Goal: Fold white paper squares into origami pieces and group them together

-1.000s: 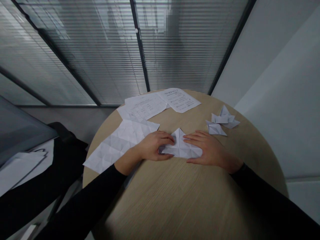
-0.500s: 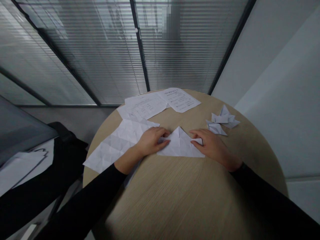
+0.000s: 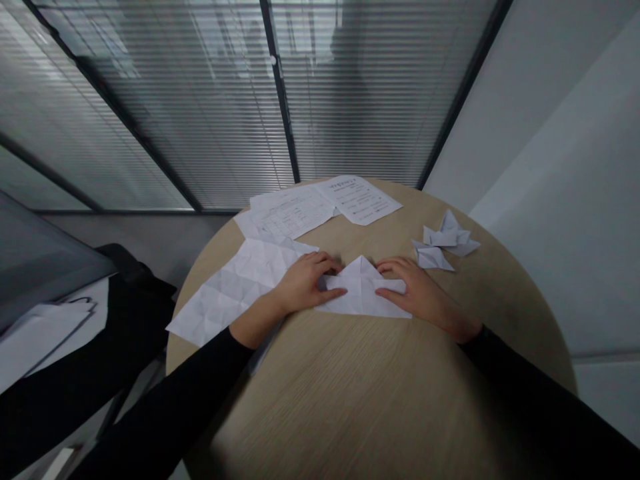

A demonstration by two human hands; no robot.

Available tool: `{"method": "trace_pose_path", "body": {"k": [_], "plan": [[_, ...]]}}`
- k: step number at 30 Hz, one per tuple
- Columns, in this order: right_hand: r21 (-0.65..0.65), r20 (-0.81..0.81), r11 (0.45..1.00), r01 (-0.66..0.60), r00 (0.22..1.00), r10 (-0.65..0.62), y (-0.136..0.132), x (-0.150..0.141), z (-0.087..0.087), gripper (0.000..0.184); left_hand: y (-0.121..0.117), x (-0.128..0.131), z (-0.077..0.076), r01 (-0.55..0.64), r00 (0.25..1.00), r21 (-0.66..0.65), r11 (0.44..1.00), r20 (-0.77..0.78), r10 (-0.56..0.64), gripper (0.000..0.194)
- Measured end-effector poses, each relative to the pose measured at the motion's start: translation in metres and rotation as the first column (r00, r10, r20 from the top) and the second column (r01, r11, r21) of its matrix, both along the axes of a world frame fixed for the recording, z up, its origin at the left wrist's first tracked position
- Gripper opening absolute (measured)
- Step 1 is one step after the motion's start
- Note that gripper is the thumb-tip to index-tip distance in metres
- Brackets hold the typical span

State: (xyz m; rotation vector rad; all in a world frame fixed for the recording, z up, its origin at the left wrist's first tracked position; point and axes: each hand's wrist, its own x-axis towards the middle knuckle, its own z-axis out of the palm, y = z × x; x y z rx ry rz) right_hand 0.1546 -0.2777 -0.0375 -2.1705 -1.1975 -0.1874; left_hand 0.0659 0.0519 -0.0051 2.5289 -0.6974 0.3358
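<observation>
I see the left hand [image 3: 306, 283] and right hand [image 3: 417, 291] grasping opposite sides of the folded paper [image 3: 361, 293], near creased paper [image 3: 235, 283] at left.

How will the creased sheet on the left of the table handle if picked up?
The creased sheet is probably light, as it looks like plain thin paper. Likely floppy too: the many crossing creases should let it bend along those lines. It may catch if dragged, since the left hand overlaps its right side in this view.
</observation>
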Motion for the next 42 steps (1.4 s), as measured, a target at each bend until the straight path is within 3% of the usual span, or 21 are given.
{"method": "trace_pose_path", "body": {"k": [6,12,18,23,26,31,34,37,42], "plan": [[0.025,-0.078,0.997,0.068,0.995,-0.066,0.004,-0.006,0.001,0.037,-0.001,-0.003,0.002,-0.006,1.000,-0.017,1.000,-0.015,0.006,0.052],[0.015,-0.054,0.999,0.047,0.997,-0.046,0.001,-0.003,-0.005,0.046,-0.001,-0.003,-0.001,-0.032,0.999,-0.010,0.999,-0.009,0.032,0.059],[0.035,0.010,0.999,0.038,0.999,-0.038,-0.001,0.000,-0.010,0.038,0.001,-0.001,-0.003,-0.001,1.000,0.002,1.000,0.019,0.001,0.045],[0.100,0.112,0.994,-0.049,0.993,0.038,0.000,-0.002,0.006,0.017,0.002,-0.001,-0.002,0.038,0.994,-0.042,0.998,0.102,-0.034,0.030],[0.167,0.219,0.984,-0.058,0.975,0.020,-0.002,-0.009,0.021,0.027,0.005,-0.003,0.002,0.080,0.964,-0.017,0.997,0.257,-0.073,0.025],[0.237,0.380,0.972,0.015,0.919,-0.107,-0.009,-0.018,0.036,0.036,0.011,-0.007,0.006,0.042,0.888,0.036,0.998,0.456,-0.054,0.020],[0.106,0.343,0.994,0.015,0.938,-0.050,-0.009,-0.013,0.033,0.035,0.011,-0.003,0.003,0.093,0.902,0.120,0.988,0.409,-0.134,0.018],[-0.044,0.207,0.997,-0.064,0.976,0.072,-0.008,-0.004,0.024,0.032,0.009,0.001,-0.001,0.185,0.944,0.138,0.973,0.251,-0.215,0.016],[-0.055,0.026,0.986,-0.155,0.987,0.157,-0.016,0.004,0.017,0.032,0.008,0.000,-0.002,0.206,0.974,0.066,0.976,0.080,-0.211,0.028]]}}
